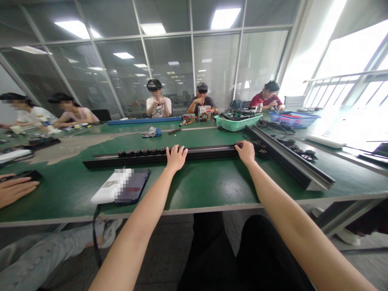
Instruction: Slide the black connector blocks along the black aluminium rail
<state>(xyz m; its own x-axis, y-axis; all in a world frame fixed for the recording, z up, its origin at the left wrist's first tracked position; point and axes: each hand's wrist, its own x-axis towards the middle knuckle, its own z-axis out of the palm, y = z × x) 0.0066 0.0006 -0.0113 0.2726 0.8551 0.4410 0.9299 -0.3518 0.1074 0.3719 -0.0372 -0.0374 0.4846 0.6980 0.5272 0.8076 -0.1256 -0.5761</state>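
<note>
A long black metal rail (209, 153) lies across the green table in front of me. Several small black round pieces (145, 152) with brownish tops sit in a row along its left half. My left hand (176, 158) rests on the rail just right of that row, fingers spread. At the rail's right end, my right hand (247, 152) has thumb and fingers closed on a small dark piece (238, 144), mostly hidden by the fingers. More loose black pieces (262, 150) lie right beside that hand.
A second rail (291, 157) lies slanted on the right, with dark parts beyond it. A white power bank-like box (106, 190) and a phone (141, 182) lie front left. Behind are a green basket (238, 123), a blue basket (295, 120) and a grey cloth (151, 132). Another person's hand (16, 189) is at left.
</note>
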